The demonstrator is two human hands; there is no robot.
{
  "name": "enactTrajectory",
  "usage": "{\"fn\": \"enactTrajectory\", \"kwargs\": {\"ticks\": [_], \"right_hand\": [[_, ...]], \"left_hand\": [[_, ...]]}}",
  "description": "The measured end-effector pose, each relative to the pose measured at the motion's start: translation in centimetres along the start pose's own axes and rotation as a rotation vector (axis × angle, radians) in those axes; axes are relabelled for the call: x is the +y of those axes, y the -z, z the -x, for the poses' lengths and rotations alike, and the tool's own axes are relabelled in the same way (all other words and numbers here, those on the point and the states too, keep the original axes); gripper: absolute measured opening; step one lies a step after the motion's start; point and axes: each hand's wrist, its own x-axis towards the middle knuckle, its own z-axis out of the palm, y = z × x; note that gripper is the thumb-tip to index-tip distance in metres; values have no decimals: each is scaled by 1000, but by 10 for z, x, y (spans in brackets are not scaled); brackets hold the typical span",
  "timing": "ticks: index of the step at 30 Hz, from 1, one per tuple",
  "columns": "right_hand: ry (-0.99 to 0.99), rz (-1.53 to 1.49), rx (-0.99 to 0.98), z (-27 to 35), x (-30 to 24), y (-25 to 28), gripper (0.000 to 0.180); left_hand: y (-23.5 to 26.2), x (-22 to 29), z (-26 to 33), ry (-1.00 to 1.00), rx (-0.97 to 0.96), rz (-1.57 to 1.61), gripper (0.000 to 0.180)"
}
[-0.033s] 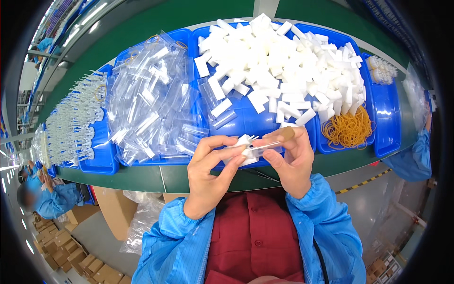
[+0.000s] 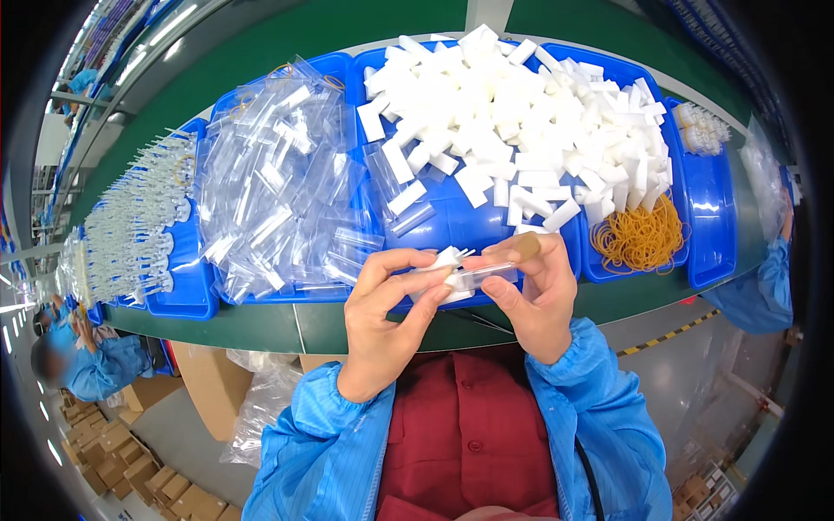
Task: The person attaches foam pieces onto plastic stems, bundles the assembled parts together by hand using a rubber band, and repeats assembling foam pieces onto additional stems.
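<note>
Both my hands meet in front of the trays, over the near table edge. My left hand (image 2: 388,300) pinches a small white plastic piece with thin prongs (image 2: 450,258); a white block (image 2: 458,295) shows just below its fingertips. A clear plastic sleeve (image 2: 489,276) spans the gap to my right hand (image 2: 543,291), its near end against the white piece. Thumb and fingers of the right hand close around the sleeve's other end. A brown finger cover (image 2: 525,247) sits on one right fingertip. How far the white piece goes into the sleeve is hidden.
Ahead, a blue tray (image 2: 452,224) bears a heap of white foam blocks (image 2: 512,113). To its left lie clear plastic sleeves (image 2: 278,182) and pronged white parts (image 2: 130,221). Yellow rubber bands (image 2: 638,234) and a small white bundle (image 2: 702,130) are right. Co-workers (image 2: 104,352) sit at the sides.
The clear sleeve has tilted slightly, and its end by my right fingers shows more plainly. My left hand holds its place.
</note>
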Motion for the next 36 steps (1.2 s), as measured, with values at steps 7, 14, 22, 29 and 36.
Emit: {"fn": "enactTrajectory", "kwargs": {"ticks": [7,14,22,29,36], "right_hand": [[26,-42,-39,1,2,3,35],[32,-38,50,8,9,-3,34],[-31,1,-67,-2,3,8,33],[-78,76,-111,-8,2,9,31],[-81,51,-38,-11,1,12,33]], "left_hand": [[1,2,-1,244,-22,267,18],[-5,4,-1,14,-26,-34,14],[-1,8,4,39,-2,-54,23],[-2,2,6,15,16,-52,24],[-6,-1,7,69,2,125,24]]}}
